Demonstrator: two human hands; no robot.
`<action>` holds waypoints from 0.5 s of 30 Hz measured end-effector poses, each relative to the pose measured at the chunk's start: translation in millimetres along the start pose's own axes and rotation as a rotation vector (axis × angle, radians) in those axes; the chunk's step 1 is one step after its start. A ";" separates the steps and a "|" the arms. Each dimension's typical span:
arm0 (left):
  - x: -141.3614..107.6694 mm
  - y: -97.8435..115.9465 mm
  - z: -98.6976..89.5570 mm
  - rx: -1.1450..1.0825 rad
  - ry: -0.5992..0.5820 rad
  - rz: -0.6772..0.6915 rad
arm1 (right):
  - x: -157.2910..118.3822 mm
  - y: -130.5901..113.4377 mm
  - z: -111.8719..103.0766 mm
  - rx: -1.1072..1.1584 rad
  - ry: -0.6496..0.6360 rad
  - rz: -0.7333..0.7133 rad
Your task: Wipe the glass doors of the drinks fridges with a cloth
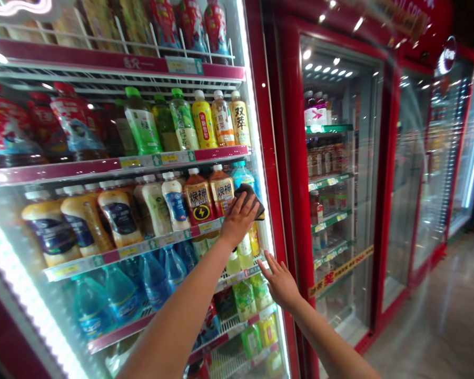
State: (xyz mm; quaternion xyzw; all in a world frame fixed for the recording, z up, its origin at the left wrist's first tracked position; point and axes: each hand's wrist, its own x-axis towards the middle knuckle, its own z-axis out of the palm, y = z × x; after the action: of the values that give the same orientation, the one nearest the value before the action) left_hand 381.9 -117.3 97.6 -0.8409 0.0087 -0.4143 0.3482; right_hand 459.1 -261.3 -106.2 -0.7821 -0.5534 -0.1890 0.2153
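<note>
My left hand [239, 220] is pressed on a dark cloth [253, 197] against the glass door, near its right edge. The cloth lies under my fingers, in front of the shelf holding brown-labelled bottles [198, 197] and a blue-capped bottle [243, 173]. Lower and to the right, my right hand [280, 281] has its fingers spread by the lit edge of the door, holding nothing. Behind the glass stand rows of drink bottles on several shelves.
A red door frame [278, 158] runs down just right of my hands. Beyond it a second fridge [339, 210] holds bottles, with more red-framed fridges farther right. Tiled floor [430, 310] shows at the lower right.
</note>
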 end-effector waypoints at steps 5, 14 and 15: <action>-38.5 28.9 21.4 -0.053 -0.086 0.270 | 0.9 0.8 9.9 0.016 -0.010 0.033; 10.4 47.6 46.3 -0.059 -0.041 0.235 | 3.5 3.6 14.9 0.054 -0.008 0.038; 13.9 48.5 48.5 -0.073 -0.043 0.302 | 3.6 4.1 15.9 0.062 -0.013 0.035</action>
State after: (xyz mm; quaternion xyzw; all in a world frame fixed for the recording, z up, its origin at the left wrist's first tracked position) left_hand 438.4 -130.2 58.4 -0.8506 0.1425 -0.3388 0.3760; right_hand 465.0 -251.0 -118.1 -0.7859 -0.5466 -0.1628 0.2391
